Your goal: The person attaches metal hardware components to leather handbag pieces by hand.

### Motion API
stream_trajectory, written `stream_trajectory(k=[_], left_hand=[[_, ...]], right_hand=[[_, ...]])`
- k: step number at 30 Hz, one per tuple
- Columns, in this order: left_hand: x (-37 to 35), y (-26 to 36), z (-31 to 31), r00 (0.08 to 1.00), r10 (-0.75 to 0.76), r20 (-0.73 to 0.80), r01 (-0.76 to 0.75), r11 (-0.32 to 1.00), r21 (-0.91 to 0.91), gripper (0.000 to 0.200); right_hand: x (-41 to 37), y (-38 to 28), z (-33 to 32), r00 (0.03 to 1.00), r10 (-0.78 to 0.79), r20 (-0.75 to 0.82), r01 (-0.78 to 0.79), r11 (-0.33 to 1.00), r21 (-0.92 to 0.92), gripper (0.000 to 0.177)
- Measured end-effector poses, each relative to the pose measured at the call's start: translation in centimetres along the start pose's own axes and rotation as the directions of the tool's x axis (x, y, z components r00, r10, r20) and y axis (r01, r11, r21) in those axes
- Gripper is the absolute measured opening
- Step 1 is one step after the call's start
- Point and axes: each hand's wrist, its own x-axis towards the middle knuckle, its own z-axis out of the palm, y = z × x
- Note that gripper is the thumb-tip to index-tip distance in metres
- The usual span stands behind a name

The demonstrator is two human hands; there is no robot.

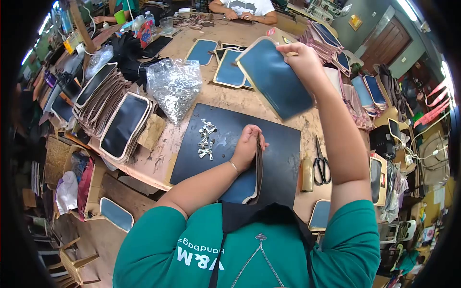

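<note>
My right hand is raised above the table, pinching the top corner of a dark blue panel with a cream edge. Close to my body, my left hand is closed round a blue panel with a brown underside, which stands on edge on the black mat. Its fingers are partly hidden behind the panel. Several small silver metal clips lie on the mat, left of my left hand. Beyond them sits a clear plastic bag full of similar metal pieces.
Panel stacks stand at the left table edge, and more panel stacks at the right. Blue panels lie ahead. Black scissors and a yellowish bottle are right of the mat. A person sits across the table.
</note>
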Motion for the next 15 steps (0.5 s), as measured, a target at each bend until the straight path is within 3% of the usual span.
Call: stream_trajectory(k=[1, 4, 8, 9, 12, 13, 14, 15], left_hand=[[0.1, 0.0, 0.1, 1.0, 0.001, 0.017, -0.001, 1.0, 0.025, 0.019], [0.3, -0.4, 0.3, 0.999, -0.025, 0.045, 0.021, 0.996, 0.088, 0.018], [0.3, -0.7, 0.3, 0.998, -0.025, 0.061, 0.013, 0.983, 0.185, 0.018], [0.3, -0.9, 0.2, 0.998, -0.005, 0.056, -0.005, 0.987, 0.163, 0.019], [0.4, -1.0, 0.2, 0.998, -0.009, 0.067, -0.005, 0.981, 0.194, 0.019], [0.3, -0.7, 0.3, 0.997, -0.018, 0.072, 0.004, 0.982, 0.189, 0.019], [0.4, -0.6, 0.3, 0.998, -0.012, 0.069, -0.001, 0.982, 0.189, 0.019], [0.4, -0.6, 0.3, 0.998, -0.008, 0.067, -0.004, 0.982, 0.19, 0.019]], right_hand=[[1.3, 0.6, 0.8, 0.995, 0.101, -0.015, -0.099, 0.988, 0.121, 0.036], [5.5, 2.2, 1.6, 0.985, 0.118, -0.127, -0.109, 0.991, 0.077, 0.036], [9.3, 2.3, 2.3, 0.956, -0.071, -0.286, -0.048, 0.92, -0.39, 0.034], [10.4, 2.9, 2.5, 0.942, -0.212, -0.259, 0.04, 0.84, -0.541, 0.039], [13.0, 3.2, 5.6, 0.971, -0.217, -0.099, 0.105, 0.76, -0.641, 0.044], [12.5, 3.2, 6.6, 0.949, -0.313, 0.03, 0.272, 0.769, -0.579, 0.049], [12.5, 2.8, 7.6, 0.962, -0.262, 0.074, 0.259, 0.797, -0.545, 0.049], [12.6, 2.5, 8.5, 0.944, -0.324, 0.064, 0.307, 0.79, -0.531, 0.046]])
